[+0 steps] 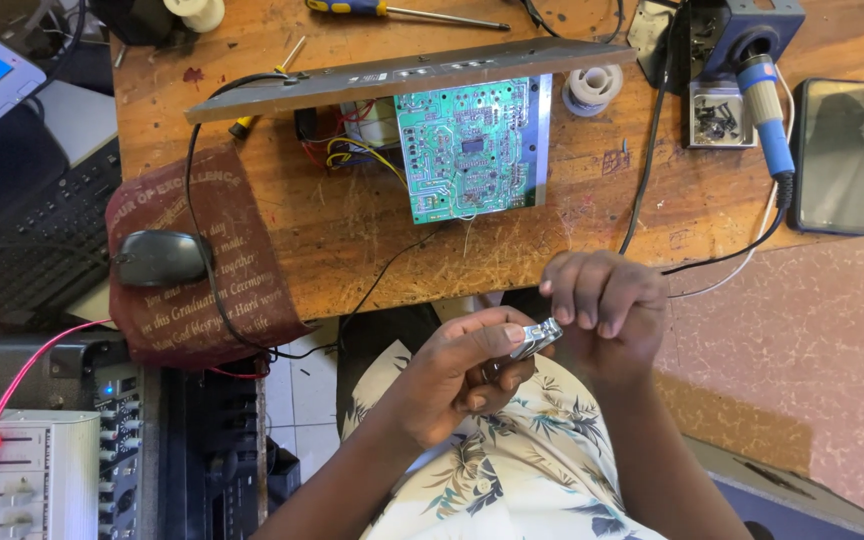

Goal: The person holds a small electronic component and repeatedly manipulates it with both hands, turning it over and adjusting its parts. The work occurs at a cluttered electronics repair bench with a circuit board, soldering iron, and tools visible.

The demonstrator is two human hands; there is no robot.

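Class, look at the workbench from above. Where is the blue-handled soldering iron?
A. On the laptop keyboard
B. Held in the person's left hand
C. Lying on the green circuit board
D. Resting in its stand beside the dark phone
D: the soldering iron sits with its tip in the stand, left of the phone, away from the circuit board.

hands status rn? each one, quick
Left hand: closed, gripping a small silver metal tool.
Right hand: fingers curled at the tool's tip; cannot tell whether it grips anything.
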